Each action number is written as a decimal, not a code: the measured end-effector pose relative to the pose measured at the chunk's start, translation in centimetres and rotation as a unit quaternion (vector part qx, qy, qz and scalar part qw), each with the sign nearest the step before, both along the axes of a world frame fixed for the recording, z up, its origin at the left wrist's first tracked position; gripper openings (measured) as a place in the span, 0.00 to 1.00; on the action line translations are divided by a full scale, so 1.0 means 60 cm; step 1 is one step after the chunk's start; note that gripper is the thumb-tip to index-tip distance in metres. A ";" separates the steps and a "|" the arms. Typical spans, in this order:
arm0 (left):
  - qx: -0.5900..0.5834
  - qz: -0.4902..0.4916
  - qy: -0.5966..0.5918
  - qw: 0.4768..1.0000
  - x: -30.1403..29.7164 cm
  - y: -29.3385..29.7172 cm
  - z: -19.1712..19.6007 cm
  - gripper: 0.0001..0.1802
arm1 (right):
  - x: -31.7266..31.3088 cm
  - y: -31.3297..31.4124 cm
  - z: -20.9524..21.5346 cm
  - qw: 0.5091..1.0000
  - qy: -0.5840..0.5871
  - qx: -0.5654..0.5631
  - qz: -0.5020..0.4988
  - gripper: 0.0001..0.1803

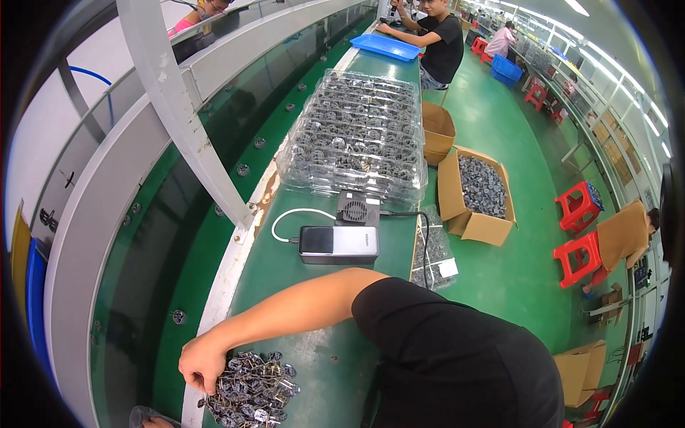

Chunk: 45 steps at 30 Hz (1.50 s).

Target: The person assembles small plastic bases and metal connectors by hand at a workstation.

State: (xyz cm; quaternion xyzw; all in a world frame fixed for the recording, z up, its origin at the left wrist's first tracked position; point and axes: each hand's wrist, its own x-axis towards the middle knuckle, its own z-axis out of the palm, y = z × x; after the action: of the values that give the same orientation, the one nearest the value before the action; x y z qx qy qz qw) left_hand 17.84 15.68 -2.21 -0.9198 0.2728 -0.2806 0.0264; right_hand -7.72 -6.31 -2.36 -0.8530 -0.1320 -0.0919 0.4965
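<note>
My right arm reaches across the green bench to a heap of small dark parts with shiny metal prongs [253, 391]. At the heap's left edge is my right hand [203, 362], its fingers bent down and drawn together; whatever they pinch is hidden. A bit of a hand, seemingly my left hand [155, 423], shows at the bottom edge beside clear plastic [141, 414]. Most of it is cut off, so its fingers cannot be read. Similar small parts [178, 316] lie spaced out on the green conveyor belt [160, 285] left of the bench.
A power bank [339, 242] with a white cable and a small fan unit [357, 209] stand on the bench. Beyond them are stacked clear trays of parts [360, 135] and a blue tray [385, 46]. A metal post [182, 121] rises beside the belt. Cartons [478, 192] sit on the floor at right.
</note>
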 end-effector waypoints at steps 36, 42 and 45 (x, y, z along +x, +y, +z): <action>-0.230 -0.238 0.477 0.814 -0.209 -0.142 0.091 0.18 | -0.035 -0.043 0.040 0.938 0.053 0.305 -0.155 0.08; -0.210 -0.317 0.396 0.836 -0.225 -0.153 0.037 0.17 | -0.036 -0.057 0.046 0.960 0.035 0.152 -0.234 0.05; -0.225 -0.313 0.417 0.823 -0.231 -0.155 0.034 0.17 | -0.037 -0.058 0.043 0.970 0.035 0.058 -0.235 0.09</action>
State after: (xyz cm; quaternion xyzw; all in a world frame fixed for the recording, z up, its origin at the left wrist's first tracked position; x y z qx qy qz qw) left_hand 3.98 6.35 -0.16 -0.7945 0.4604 0.0834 -0.3872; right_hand -9.92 -9.76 0.22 -0.8324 0.0954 -0.1840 0.5140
